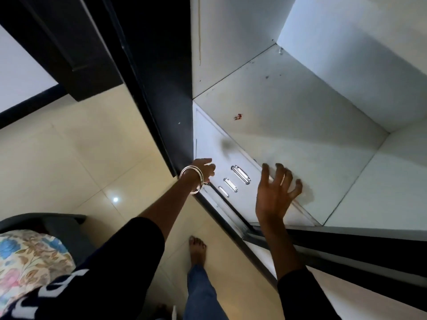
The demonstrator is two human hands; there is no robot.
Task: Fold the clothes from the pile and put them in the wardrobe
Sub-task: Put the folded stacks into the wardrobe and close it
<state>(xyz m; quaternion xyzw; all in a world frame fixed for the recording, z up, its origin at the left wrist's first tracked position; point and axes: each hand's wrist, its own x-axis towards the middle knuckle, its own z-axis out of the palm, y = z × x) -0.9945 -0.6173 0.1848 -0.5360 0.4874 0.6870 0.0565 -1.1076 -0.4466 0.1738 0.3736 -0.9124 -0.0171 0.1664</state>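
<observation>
- Looking down at a pale, shiny tiled floor (69,158), with a small bright light spot on it.
- Up ahead, an open wardrobe (346,65) with white walls and a white shelf (288,125) inside.
- On the shelf, only small dark specks and one tiny red mark (238,116). No clothes in there.
- Below the shelf's front edge, white drawers with three silver handles (240,174) in a row.
- At the wardrobe's left edge, a tall dark door (159,88), standing open.
- Along the bottom right, a dark rail (346,248).
- Left hand (204,168), with silver bangles (193,179) on the wrist, reaching down beside the drawers near the dark door's edge. Fingers mostly straight, holding nothing.
- Right hand (275,192) over the front edge of the shelf, fingers spread wide and bent a little, holding nothing.
- At the bottom left, a flowery cloth (30,262) on a grey bed edge, well apart from the wardrobe.
- Bare feet on the tiles, with open floor between bed and wardrobe.
</observation>
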